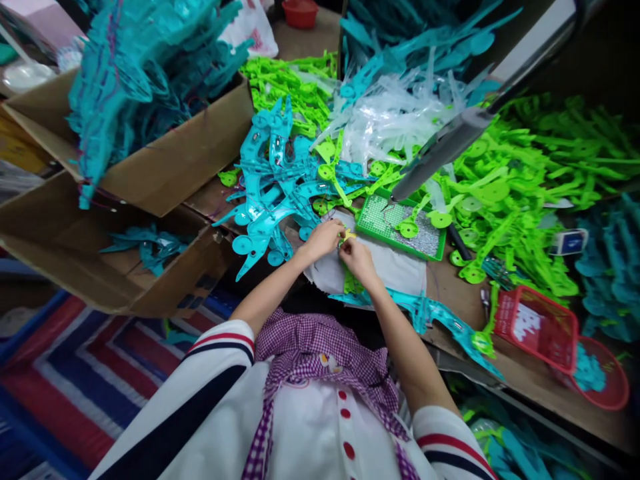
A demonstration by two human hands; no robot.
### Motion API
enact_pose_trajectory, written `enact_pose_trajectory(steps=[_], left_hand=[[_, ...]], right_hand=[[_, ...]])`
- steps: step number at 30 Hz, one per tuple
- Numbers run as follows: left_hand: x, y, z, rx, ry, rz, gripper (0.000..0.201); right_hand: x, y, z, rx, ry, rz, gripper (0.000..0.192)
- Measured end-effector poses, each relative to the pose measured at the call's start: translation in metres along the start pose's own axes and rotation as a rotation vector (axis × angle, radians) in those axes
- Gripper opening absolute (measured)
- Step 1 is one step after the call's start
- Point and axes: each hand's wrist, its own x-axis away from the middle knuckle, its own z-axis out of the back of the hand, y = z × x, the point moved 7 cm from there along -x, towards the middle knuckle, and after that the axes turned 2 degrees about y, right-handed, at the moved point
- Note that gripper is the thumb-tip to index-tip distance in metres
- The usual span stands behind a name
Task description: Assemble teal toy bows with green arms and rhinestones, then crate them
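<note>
Both hands meet at the tabletop's near edge: left hand (324,240) and right hand (356,257), each grip pinched narrow on one small yellow-green piece (346,237); keep it low over the white cloth (400,270), beside the green tray (370,217)

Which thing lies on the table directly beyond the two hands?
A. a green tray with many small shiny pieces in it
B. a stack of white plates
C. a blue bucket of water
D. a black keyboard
A: just past the left hand and the right hand, which meet over a small yellow-green piece, lies a flat green tray scattered with tiny shiny pieces.
</note>
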Motion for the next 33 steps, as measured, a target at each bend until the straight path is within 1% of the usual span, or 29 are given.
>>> enact_pose_trajectory(steps=[2,4,9,12,15,17,20,22,23,25,27,29,31,32,33], left_hand=[[-0.008,-0.002,-0.001,-0.018,-0.059,-0.019,0.025],[-0.013,-0.004,-0.001,-0.023,-0.083,-0.034,0.024],[-0.015,-0.006,0.0,-0.002,-0.101,-0.07,0.027],[-0.014,-0.005,-0.001,0.006,-0.11,-0.076,0.024],[-0.014,-0.002,0.001,0.02,-0.103,-0.05,0.016],[-0.014,0.003,0.006,0.042,-0.076,-0.021,0.014],[-0.013,0.012,0.017,0.093,-0.027,0.004,0.016],[-0.011,0.018,0.024,0.101,0.0,0.005,0.019],[-0.009,0.021,0.027,0.092,0.0,0.001,0.019],[-0.007,0.023,0.029,0.052,-0.037,-0.006,0.019],[-0.005,0.021,0.028,0.019,-0.108,0.003,0.018],[-0.005,0.016,0.024,0.043,-0.201,0.016,0.017],[-0.006,0.011,0.019,0.111,-0.304,0.013,0.016],[-0.008,0.008,0.016,0.136,-0.332,0.005,0.017],[-0.01,0.006,0.016,0.143,-0.325,-0.002,0.019]], right_hand=[[0.002,0.001,0.002,-0.018,0.012,-0.024,0.017],[0.004,0.003,0.005,-0.06,0.041,-0.057,0.017],[0.008,0.013,0.011,-0.172,0.093,-0.123,0.021],[0.008,0.02,0.014,-0.156,0.102,-0.152,0.023],[0.012,0.024,0.015,-0.117,0.078,-0.179,0.022],[0.016,0.019,0.021,-0.042,0.118,-0.131,0.021],[0.022,0.003,0.036,0.136,0.28,0.008,0.022],[0.022,-0.004,0.041,0.166,0.332,0.062,0.024],[0.019,-0.005,0.041,0.127,0.317,0.069,0.025],[0.012,-0.002,0.036,-0.031,0.229,0.056,0.027],[0.006,0.003,0.03,-0.21,0.133,0.02,0.027],[0.002,0.008,0.026,-0.331,0.077,-0.002,0.025],[-0.003,0.014,0.024,-0.372,0.062,-0.009,0.03],[-0.005,0.018,0.023,-0.374,0.058,-0.017,0.032],[-0.008,0.022,0.022,-0.37,0.059,-0.033,0.033]])
